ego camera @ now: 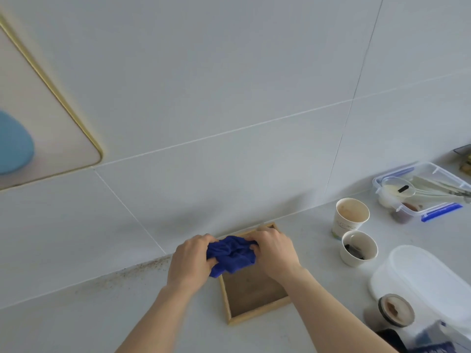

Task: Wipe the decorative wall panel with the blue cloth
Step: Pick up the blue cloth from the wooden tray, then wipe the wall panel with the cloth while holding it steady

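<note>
- Left hand point(190, 261) and right hand point(274, 249): each grip holds the bunched blue cloth point(230, 256).
- Cloth above wooden tray point(254, 289) on table point(76, 322).
- Wall panel point(38, 123): upper left.

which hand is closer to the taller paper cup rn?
Right. The right hand grips the blue cloth over the wooden tray, just left of the taller paper cup. The left hand holds the cloth's far side, farther from the cup.

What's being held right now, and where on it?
The blue cloth, bunched: left hand pinches its left side, right hand its right side.
</note>
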The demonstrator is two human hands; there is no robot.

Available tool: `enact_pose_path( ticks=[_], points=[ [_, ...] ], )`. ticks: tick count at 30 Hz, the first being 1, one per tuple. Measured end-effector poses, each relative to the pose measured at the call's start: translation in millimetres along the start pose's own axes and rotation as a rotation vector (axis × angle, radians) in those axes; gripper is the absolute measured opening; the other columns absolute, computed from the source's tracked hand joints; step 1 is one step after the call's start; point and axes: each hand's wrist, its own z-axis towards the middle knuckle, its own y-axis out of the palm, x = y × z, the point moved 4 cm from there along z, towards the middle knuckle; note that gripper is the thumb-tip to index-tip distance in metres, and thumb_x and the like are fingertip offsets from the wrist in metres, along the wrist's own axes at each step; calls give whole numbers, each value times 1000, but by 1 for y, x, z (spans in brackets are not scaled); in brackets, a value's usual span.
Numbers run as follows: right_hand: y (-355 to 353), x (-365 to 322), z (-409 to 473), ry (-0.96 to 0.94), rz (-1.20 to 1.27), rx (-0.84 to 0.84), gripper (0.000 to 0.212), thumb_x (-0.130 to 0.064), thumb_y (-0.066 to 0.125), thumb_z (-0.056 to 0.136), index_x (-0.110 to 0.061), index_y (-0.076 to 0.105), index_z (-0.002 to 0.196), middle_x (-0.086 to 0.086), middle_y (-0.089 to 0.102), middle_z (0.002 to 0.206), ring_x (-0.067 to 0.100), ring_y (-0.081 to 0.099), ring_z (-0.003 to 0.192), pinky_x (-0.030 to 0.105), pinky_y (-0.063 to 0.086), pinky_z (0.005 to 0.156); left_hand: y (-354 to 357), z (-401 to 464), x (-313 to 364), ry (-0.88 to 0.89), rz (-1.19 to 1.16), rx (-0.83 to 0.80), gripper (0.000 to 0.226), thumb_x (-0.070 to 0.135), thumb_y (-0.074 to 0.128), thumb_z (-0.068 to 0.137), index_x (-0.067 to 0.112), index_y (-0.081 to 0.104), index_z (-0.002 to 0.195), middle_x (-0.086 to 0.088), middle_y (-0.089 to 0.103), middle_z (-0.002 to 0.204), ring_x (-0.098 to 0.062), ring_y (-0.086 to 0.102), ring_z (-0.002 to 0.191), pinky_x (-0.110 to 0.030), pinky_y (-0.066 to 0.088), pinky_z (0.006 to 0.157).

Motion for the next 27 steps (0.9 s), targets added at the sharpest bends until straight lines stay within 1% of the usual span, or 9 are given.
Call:
enact_pose_path(
  ticks=[4, 8, 10, 17, 20, 22, 23, 26, 27],
  points=[
    [-26, -37, -2, -35, -3, 50, 34, -12, 48, 101, -26, 73, 119, 4, 66, 107, 33, 64, 94, 35, 44, 70, -45, -11, -6, -1, -40, 66, 31, 21, 70, 84, 34, 73, 112, 11, 73, 96, -19, 68, 89, -37, 58, 79],
    [-48, -78, -7, -76, -17, 89, 35, -10, 48, 100, -27, 74, 117, 3, 66, 105, 32, 63, 93, 35, 45, 70, -88, -25, -18, 5, -69, 140, 29, 21, 69, 84, 34, 73, 109, 10, 73, 93, -20, 69, 88, -38, 59, 78],
    [-57, -104, -11, -101, -41, 115, 35, -11, 47, 101, -28, 74, 115, 2, 65, 104, 32, 63, 92, 34, 41, 69, -111, -36, -28, 13, -80, 174, 28, 21, 69, 84, 33, 73, 108, 10, 74, 93, -20, 69, 88, -38, 59, 79],
    [-79, -180, -23, -172, -88, 190, 35, -15, 47, 105, -31, 73, 122, 0, 68, 111, 30, 65, 100, 32, 40, 74, -177, -66, -66, 10, -179, 253, 24, 22, 70, 83, 34, 75, 103, 12, 73, 86, -14, 68, 82, -29, 56, 69],
    [-83, -217, -25, -197, -76, 202, 35, -16, 47, 104, -33, 73, 121, -3, 69, 113, 27, 64, 101, 33, 45, 77, -204, -80, -89, -2, -223, 290, 22, 24, 70, 83, 33, 75, 102, 13, 72, 82, -10, 67, 78, -24, 52, 64],
    [-85, -242, -24, -199, 9, 200, 34, -14, 50, 103, -30, 74, 120, -4, 71, 114, 24, 65, 104, 34, 52, 83, -220, -88, -104, -20, -249, 313, 21, 25, 71, 83, 33, 75, 101, 14, 72, 81, -7, 66, 76, -21, 49, 60],
    [-85, -254, -25, -198, 109, 205, 32, -13, 52, 102, -27, 75, 121, -5, 72, 113, 21, 65, 104, 30, 54, 85, -228, -93, -112, -33, -269, 326, 20, 26, 71, 82, 34, 75, 100, 14, 72, 81, -6, 66, 76, -20, 47, 59],
    [-85, -288, -29, -153, 595, 196, 26, -11, 60, 102, -22, 75, 119, -10, 76, 103, 14, 69, 100, 7, 50, 72, -250, -104, -131, -69, -371, 378, 15, 27, 74, 80, 32, 75, 94, 12, 73, 79, -8, 66, 74, -20, 45, 57],
    [-84, -299, -30, -130, 742, 177, 23, -13, 60, 102, -26, 75, 116, -10, 77, 103, 13, 71, 100, 5, 51, 67, -257, -108, -136, -81, -407, 398, 13, 28, 74, 80, 32, 75, 92, 11, 73, 78, -9, 66, 74, -20, 44, 57]
  ],
)
